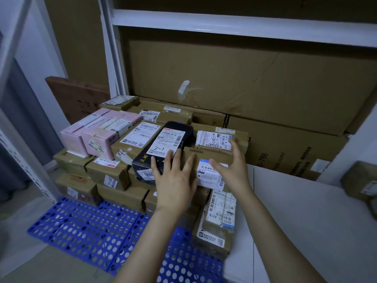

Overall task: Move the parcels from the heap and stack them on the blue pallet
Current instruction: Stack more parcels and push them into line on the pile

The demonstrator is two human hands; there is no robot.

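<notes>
Several parcels stand stacked on the blue perforated pallet (81, 227). On top at the front lies a brown cardboard parcel (206, 160) with a white label. My left hand (173, 178) rests flat, fingers spread, across its left end and the near end of a black box (163, 148) labelled "2-1". My right hand (232, 160) hovers open at the brown parcel's right side, fingers apart, holding nothing. Pink boxes (98, 135) sit on the stack's left. A tall brown parcel (218, 219) stands at the stack's front right corner.
Large flat cardboard sheets (234, 78) lean against the wall behind the stack. A white board (306, 221) lies to the right, with another brown parcel (361, 180) at the far right edge. A white metal rack post (26, 160) stands on the left.
</notes>
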